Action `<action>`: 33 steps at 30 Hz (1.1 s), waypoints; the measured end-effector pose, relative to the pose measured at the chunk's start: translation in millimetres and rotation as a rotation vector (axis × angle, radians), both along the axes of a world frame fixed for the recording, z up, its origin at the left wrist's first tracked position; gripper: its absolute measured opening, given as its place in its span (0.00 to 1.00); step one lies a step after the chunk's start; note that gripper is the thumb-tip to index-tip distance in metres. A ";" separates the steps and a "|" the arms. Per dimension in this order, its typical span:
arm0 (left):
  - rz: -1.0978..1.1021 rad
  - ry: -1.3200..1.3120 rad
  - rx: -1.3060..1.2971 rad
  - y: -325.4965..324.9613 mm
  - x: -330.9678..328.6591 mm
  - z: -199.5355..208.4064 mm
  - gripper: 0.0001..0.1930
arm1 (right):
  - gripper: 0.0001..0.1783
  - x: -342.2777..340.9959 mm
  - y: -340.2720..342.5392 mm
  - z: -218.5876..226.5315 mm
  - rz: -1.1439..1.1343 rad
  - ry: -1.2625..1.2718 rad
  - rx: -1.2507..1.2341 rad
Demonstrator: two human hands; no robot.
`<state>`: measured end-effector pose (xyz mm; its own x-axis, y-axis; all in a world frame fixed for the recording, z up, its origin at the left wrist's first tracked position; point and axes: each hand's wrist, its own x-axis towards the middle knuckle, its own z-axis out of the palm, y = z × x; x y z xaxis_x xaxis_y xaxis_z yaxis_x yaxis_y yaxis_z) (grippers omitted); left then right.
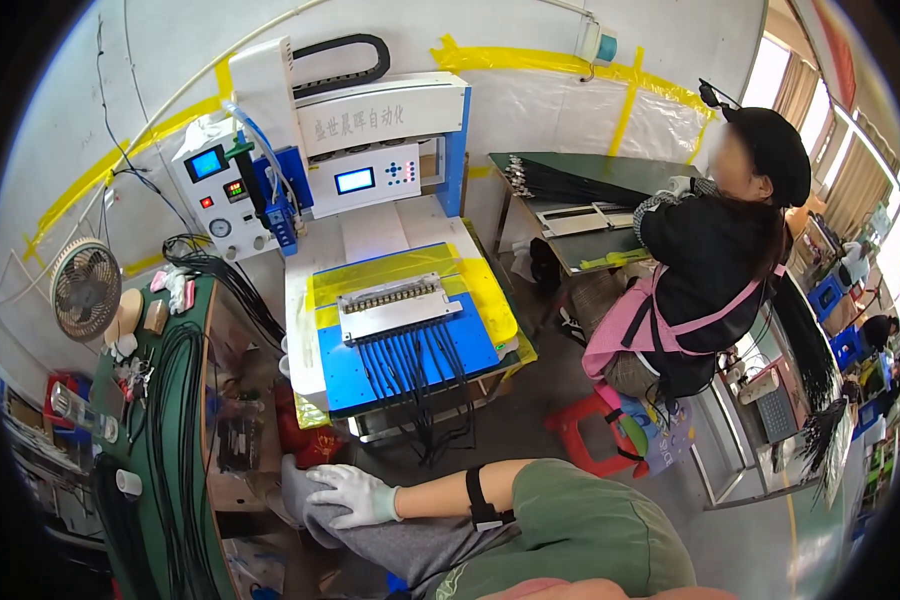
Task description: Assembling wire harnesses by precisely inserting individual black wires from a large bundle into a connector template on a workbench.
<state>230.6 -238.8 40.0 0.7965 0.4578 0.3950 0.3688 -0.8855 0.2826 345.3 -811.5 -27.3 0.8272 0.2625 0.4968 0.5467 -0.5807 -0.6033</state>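
Note:
My right hand [355, 497], in a white glove, lies on the knee of my grey trousers [410, 548]. Its fingers are spread and it holds nothing. A black strap [478, 495] with a small device circles that arm. My left hand is out of the picture. Beyond my knee stands a white bench machine [385, 125] with a lit screen [354, 181]. On its blue plate [480, 345] sits a metal fixture [395, 312] with a row of small parts. Several black cables [420, 375] run from the fixture and hang over the front edge.
At left, a green bench [192, 330] carries coiled black cables [175, 420], a fan [86, 285] and a white roll [128, 482]. A co-worker [705, 260] sits on a red stool [575, 430] at another green table [560, 170] with bundled cables. A metal-framed rack [730, 485] stands at right.

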 end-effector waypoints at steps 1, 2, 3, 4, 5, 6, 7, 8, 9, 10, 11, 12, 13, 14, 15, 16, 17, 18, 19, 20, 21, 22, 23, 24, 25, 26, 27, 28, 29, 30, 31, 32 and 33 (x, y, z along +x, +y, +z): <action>-0.005 -0.007 0.032 7.1 -3.6 -2.2 0.20 | 0.38 -0.8 4.3 1.0 0.012 0.001 0.000; -0.011 -0.014 0.063 14.0 -7.8 -4.4 0.20 | 0.37 -2.3 8.7 1.9 0.016 -0.001 0.004; -0.017 -0.010 0.059 19.0 -3.2 -10.0 0.20 | 0.37 -4.7 7.7 1.7 0.002 0.000 0.003; -0.028 -0.012 0.069 24.0 0.2 -15.6 0.20 | 0.37 -7.0 6.4 1.4 -0.011 0.002 0.001; -0.014 -0.017 0.083 28.0 -7.8 -15.0 0.19 | 0.37 -7.6 11.7 3.0 0.008 0.004 0.001; 0.002 -0.020 0.097 32.5 -16.0 -15.4 0.18 | 0.36 -7.9 17.4 4.3 0.020 0.012 -0.008; 0.031 -0.015 0.096 38.6 -24.3 -16.2 0.18 | 0.36 -7.7 23.8 5.2 0.039 0.022 -0.017; -0.048 -0.030 0.046 48.3 -40.2 -18.6 0.18 | 0.36 -8.1 30.6 6.6 0.065 0.033 -0.026; -0.117 -0.045 -0.005 64.1 -23.1 -24.3 0.18 | 0.36 -6.5 35.4 7.2 0.063 0.010 -0.036; -0.152 -0.066 -0.049 81.8 -26.2 -24.1 0.18 | 0.36 -2.4 50.7 11.8 0.094 -0.016 -0.040; -0.178 -0.088 -0.091 98.1 -38.1 -28.3 0.19 | 0.36 0.3 61.0 15.4 0.085 0.003 -0.069; -0.172 -0.116 -0.142 93.6 -23.6 -21.4 0.19 | 0.35 -3.5 72.9 21.7 0.109 0.020 -0.112; -0.158 -0.149 -0.189 85.7 -16.4 -16.5 0.19 | 0.35 -14.1 87.0 24.7 0.069 0.040 -0.129; -0.129 -0.080 -0.159 81.0 -19.5 -3.3 0.17 | 0.35 -24.9 99.6 26.8 0.033 0.057 -0.149; -0.132 -0.124 -0.140 95.9 -32.6 1.1 0.15 | 0.34 -36.1 120.6 28.3 0.045 0.066 -0.147; -0.082 -0.084 0.023 107.5 -51.4 6.3 0.15 | 0.34 -47.6 141.5 28.1 0.057 0.076 -0.145; -0.012 -0.060 0.116 113.8 -60.4 0.5 0.14 | 0.34 -60.5 154.5 29.3 0.063 0.068 -0.179; -0.084 -0.138 0.203 142.1 -80.6 -5.1 0.14 | 0.34 -78.7 174.5 29.6 0.072 0.061 -0.196; -0.059 -0.097 0.192 139.6 -83.5 -2.5 0.15 | 0.33 -91.0 181.4 28.2 0.074 0.078 -0.194; -0.060 -0.162 0.179 138.5 -86.6 -1.3 0.15 | 0.33 -101.2 190.3 28.2 0.064 0.095 -0.184; -0.060 -0.179 0.198 139.5 -97.1 4.6 0.15 | 0.33 -109.8 200.0 30.6 0.087 0.111 -0.201; -0.040 -0.179 0.181 139.9 -106.9 5.7 0.16 | 0.33 -117.7 209.3 35.5 0.085 0.123 -0.219; -0.026 -0.179 0.170 142.3 -118.1 8.4 0.16 | 0.33 -126.2 220.5 38.6 0.132 0.113 -0.220; 0.016 -0.180 0.176 144.8 -130.7 10.5 0.16 | 0.33 -134.0 230.2 41.7 0.150 0.100 -0.245; 0.021 -0.168 0.144 147.6 -140.0 12.3 0.16 | 0.33 -141.0 239.9 44.7 0.155 0.084 -0.267; 0.014 -0.157 0.108 149.4 -146.3 13.6 0.16 | 0.33 -146.5 248.4 47.7 0.148 0.070 -0.290; 0.027 -0.164 0.113 151.7 -151.5 16.4 0.16 | 0.33 -150.5 257.7 50.9 0.160 0.061 -0.287; 0.034 -0.138 0.085 150.1 -152.0 20.9 0.16 | 0.33 -154.0 262.4 54.6 0.163 0.049 -0.300; 0.036 -0.112 0.057 148.4 -151.1 25.3 0.17 | 0.33 -156.6 266.1 57.8 0.162 0.038 -0.311; 0.027 -0.082 0.031 148.1 -149.6 27.8 0.17 | 0.33 -161.6 269.0 59.4 0.149 0.033 -0.321; 0.004 -0.087 0.036 150.9 -148.5 26.7 0.17 | 0.33 -164.5 272.1 60.9 0.126 0.032 -0.315; -0.006 -0.122 0.099 152.9 -140.5 22.6 0.17 | 0.33 -161.3 271.1 63.9 0.135 0.031 -0.323; -0.026 -0.160 0.162 154.7 -131.4 18.3 0.16 | 0.33 -156.2 269.6 67.1 0.135 0.032 -0.330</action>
<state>99.2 -84.1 58.3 0.7286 0.3586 0.5835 0.3075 -0.9325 0.1892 189.1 -541.9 39.8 0.7878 0.5127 0.3415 0.6157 -0.6708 -0.4134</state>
